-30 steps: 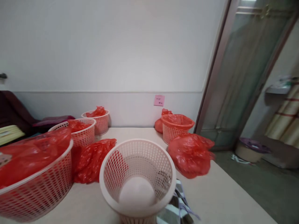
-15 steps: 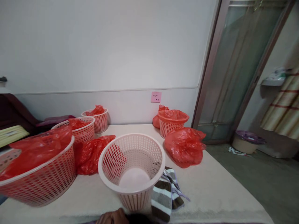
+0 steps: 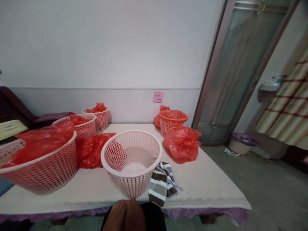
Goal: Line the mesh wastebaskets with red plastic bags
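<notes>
My left hand and my right hand lie together at the bottom, over dark-clothed legs by the table's front edge. Their fingers look curled in, and nothing shows in them. Just beyond stands a pale pink plastic basket, upright with holes in its wall and nothing inside; neither hand holds it. A brown, grey and white striped cloth lies against its right side. Left of the basket sits a crumpled red plastic bag. Another red plastic bag, puffed up, rests to the right.
A large pink basket with a red bag stands at left. Behind it are a second basket and a third. A red-lined basket stands back right. A pink note is on the wall. A lidded bucket stands on the floor.
The view has tipped downward, so the things sit higher in the picture and the table's front edge shows. Both hands are now in sight together; the baskets, bags and cloth keep their places.
</notes>
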The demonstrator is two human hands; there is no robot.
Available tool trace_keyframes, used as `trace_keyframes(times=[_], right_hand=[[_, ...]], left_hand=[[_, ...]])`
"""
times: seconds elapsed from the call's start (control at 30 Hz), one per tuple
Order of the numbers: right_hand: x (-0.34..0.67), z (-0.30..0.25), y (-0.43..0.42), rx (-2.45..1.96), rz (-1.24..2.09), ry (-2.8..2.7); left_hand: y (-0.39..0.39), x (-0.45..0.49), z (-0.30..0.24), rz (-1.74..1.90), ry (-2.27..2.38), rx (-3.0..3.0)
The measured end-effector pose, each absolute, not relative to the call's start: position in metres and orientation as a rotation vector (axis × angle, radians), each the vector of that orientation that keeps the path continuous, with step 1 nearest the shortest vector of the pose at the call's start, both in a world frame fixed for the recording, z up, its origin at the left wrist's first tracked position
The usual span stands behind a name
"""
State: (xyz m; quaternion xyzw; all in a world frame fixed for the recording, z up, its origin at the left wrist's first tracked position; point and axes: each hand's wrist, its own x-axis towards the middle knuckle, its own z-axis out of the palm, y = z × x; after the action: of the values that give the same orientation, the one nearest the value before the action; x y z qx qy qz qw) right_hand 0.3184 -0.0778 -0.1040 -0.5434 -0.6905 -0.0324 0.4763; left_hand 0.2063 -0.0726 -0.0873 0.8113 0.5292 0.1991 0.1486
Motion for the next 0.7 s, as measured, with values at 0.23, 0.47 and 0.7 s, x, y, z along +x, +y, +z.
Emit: trace_keyframes(times=[0.23, 0.47, 0.7], right_hand=[[0.349, -0.106, -0.083, -1.323, -0.067, -1.732], [0.360, -0.109, -0.095, -1.311, -0.101, -1.725], [0.344, -0.120, -0.095, -1.250, 0.081, -1.615]], left_hand=[[-0.070, 0.229, -0.113, 0.635, 1.413, 2.461], [-0.076, 0.240, -0.109, 0.587, 1.354, 2.579], [-0.073, 0.224, -0.109, 0.564, 1.310, 2.659]])
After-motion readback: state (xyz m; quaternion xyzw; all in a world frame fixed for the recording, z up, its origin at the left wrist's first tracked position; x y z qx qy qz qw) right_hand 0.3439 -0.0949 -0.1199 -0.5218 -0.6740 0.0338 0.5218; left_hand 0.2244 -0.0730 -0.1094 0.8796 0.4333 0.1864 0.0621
